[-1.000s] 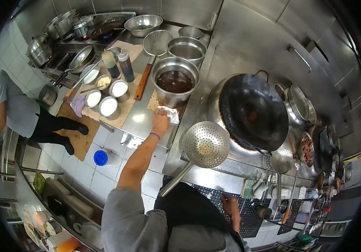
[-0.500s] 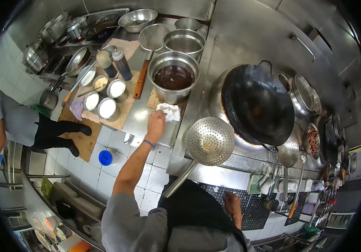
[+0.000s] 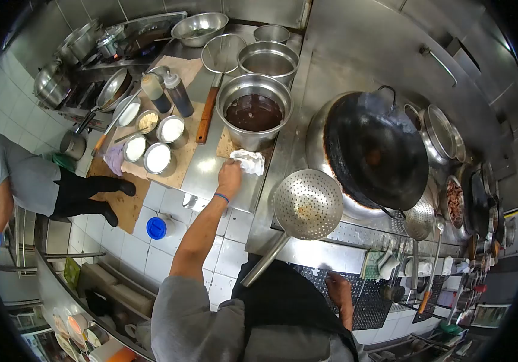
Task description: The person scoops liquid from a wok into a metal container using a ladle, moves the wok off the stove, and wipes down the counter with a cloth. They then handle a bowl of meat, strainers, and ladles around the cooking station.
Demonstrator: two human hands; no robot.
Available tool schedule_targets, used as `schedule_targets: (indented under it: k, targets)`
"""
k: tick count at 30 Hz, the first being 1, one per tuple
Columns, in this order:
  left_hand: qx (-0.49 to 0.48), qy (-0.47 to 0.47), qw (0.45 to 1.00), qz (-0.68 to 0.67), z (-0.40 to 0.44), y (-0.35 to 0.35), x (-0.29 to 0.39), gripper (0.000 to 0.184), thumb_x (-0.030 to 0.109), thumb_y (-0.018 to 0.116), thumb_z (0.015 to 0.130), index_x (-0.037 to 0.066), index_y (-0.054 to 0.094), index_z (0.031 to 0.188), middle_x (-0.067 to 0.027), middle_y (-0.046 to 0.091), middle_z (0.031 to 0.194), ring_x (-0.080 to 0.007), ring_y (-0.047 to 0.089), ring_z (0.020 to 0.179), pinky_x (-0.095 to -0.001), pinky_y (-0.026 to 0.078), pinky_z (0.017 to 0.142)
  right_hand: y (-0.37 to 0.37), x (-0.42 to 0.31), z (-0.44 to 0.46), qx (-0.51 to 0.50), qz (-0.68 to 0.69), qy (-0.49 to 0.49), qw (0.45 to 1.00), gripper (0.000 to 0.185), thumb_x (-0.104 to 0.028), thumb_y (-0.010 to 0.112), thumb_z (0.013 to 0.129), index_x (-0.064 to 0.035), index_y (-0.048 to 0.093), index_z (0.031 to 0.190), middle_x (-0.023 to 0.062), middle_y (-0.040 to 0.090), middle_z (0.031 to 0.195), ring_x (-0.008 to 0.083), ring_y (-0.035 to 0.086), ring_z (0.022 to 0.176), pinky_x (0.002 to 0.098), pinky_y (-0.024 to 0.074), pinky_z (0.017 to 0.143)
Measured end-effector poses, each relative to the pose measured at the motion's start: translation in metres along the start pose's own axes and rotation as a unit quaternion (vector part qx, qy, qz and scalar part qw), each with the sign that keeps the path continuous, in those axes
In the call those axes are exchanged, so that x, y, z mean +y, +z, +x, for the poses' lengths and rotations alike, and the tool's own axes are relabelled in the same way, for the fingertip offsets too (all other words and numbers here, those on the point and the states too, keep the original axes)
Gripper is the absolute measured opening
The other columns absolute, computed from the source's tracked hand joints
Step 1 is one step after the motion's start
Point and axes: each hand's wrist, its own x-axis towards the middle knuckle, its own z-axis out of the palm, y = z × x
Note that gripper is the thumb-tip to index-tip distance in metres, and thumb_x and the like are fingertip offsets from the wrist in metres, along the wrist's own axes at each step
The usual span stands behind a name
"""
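Observation:
My left hand [image 3: 230,176], with a blue band at the wrist, is closed on the edge of a crumpled white cloth [image 3: 250,161]. The cloth lies on the steel counter [image 3: 230,192], just in front of a steel pot [image 3: 258,139] with dark brown liquid inside. Down by my right side is my right hand [image 3: 338,289], its fingers loosely curled in and nothing visible in them. A perforated steel strainer ladle [image 3: 308,205] rests at the stove edge, its handle pointing towards my body. Beyond it a large black wok [image 3: 379,151] sits tilted on the burner.
Left of the pot stand white-filled containers [image 3: 157,158], squeeze bottles [image 3: 179,95] and a wooden-handled mesh skimmer [image 3: 208,114]. A blue-lidded tub [image 3: 156,228] is on the floor. A co-worker [image 3: 24,169] bends at far left with a blue cloth. More ladles [image 3: 420,220] lie at right.
The view has shifted slightly, so everything sits a little further right. My left hand stays at the white cloth; the co-worker's arm and blue cloth have moved a little.

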Motion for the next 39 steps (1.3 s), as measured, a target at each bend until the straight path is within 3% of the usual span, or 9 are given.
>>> schedule_targets:
  k: [5,8,11,14,18,21,31,37,39]
  targets:
    - [0.073,0.016,0.997,-0.007,0.026,-0.021,0.003,0.02,0.013,0.069,0.082,0.003,0.071,0.099,-0.0168,0.065,0.1,-0.0348,0.061,0.1,-0.0449,0.049,0.088,0.004,0.001,0.004,0.009,-0.006,-0.027,1.0,0.029,-0.016,0.067,0.088,-0.001,0.069,0.112,0.0215,0.071,0.105,0.036,0.07,0.095,0.0414,0.0554,0.084]
    - [0.056,0.048,0.996,0.046,0.025,-0.037,0.016,0.019,0.012,0.069,0.082,0.003,0.072,0.098,-0.0161,0.064,0.102,-0.0336,0.059,0.101,-0.0445,0.047,0.089,0.001,0.003,0.002,0.01,-0.017,-0.037,0.999,0.028,-0.015,0.067,0.088,0.0001,0.069,0.112,0.022,0.07,0.104,0.0363,0.07,0.093,0.042,0.0554,0.083]
    - [0.1,0.013,0.995,-0.02,0.014,-0.025,0.022,0.018,0.014,0.069,0.082,0.004,0.073,0.096,-0.0142,0.064,0.104,-0.032,0.058,0.103,-0.043,0.048,0.091,-0.005,0.007,0.003,0.026,-0.016,-0.034,0.999,0.028,-0.015,0.067,0.088,0.0009,0.069,0.111,0.0232,0.07,0.103,0.0363,0.07,0.093,0.0426,0.0553,0.083]
    - [0.073,0.093,0.989,-0.086,0.009,0.006,0.017,0.019,0.015,0.071,0.082,0.005,0.073,0.097,-0.0119,0.063,0.106,-0.0308,0.057,0.104,-0.0411,0.047,0.092,-0.003,0.011,-0.003,0.024,-0.011,-0.025,0.999,0.028,-0.015,0.066,0.089,0.0004,0.069,0.112,0.0227,0.07,0.106,0.0362,0.07,0.095,0.0409,0.0553,0.085]
    - [0.039,0.068,0.997,-0.019,0.014,0.01,0.027,0.024,0.016,0.073,0.08,0.009,0.074,0.103,-0.0105,0.063,0.106,-0.0295,0.055,0.104,-0.0408,0.047,0.092,-0.002,0.006,0.001,0.004,-0.005,-0.014,1.0,0.029,-0.016,0.066,0.089,0.0004,0.069,0.113,0.0226,0.07,0.106,0.036,0.07,0.095,0.0409,0.0557,0.084]
    - [0.109,0.099,0.988,-0.045,0.009,0.002,0.04,0.022,0.015,0.07,0.081,0.009,0.073,0.102,-0.0118,0.062,0.105,-0.032,0.055,0.101,-0.0417,0.046,0.09,-0.005,0.008,0.002,0.007,0.017,-0.005,1.0,0.031,-0.017,0.066,0.089,0.0002,0.069,0.114,0.0228,0.07,0.105,0.036,0.07,0.095,0.0412,0.0559,0.084]
    - [0.054,0.061,0.997,0.014,0.025,0.024,0.053,0.029,0.016,0.06,0.088,0.011,0.071,0.115,-0.0143,0.058,0.102,-0.0327,0.054,0.1,-0.0433,0.046,0.09,-0.01,0.009,0.003,-0.018,-0.028,-0.014,0.999,0.03,-0.017,0.066,0.09,0.0007,0.069,0.113,0.0239,0.07,0.105,0.0356,0.07,0.096,0.0416,0.0559,0.083]
    - [0.193,0.039,0.972,-0.125,-0.051,-0.049,0.072,0.026,0.003,0.057,0.089,0.0,0.066,0.113,-0.021,0.065,0.111,-0.0425,0.058,0.105,-0.0465,0.048,0.093,-0.012,0.012,-0.011,0.042,0.007,-0.012,0.999,0.026,-0.015,0.066,0.089,0.0011,0.07,0.109,0.0235,0.07,0.104,0.0358,0.07,0.094,0.0415,0.0558,0.082]
    - [0.117,0.0,0.964,-0.239,-0.097,-0.087,0.071,0.026,0.001,0.054,0.09,-0.002,0.066,0.113,-0.0248,0.066,0.112,-0.0397,0.065,0.1,-0.0455,0.053,0.086,-0.02,0.019,-0.008,0.067,0.001,-0.004,0.998,0.026,-0.015,0.066,0.088,0.0002,0.07,0.109,0.0228,0.07,0.101,0.0361,0.07,0.092,0.0418,0.0555,0.081]
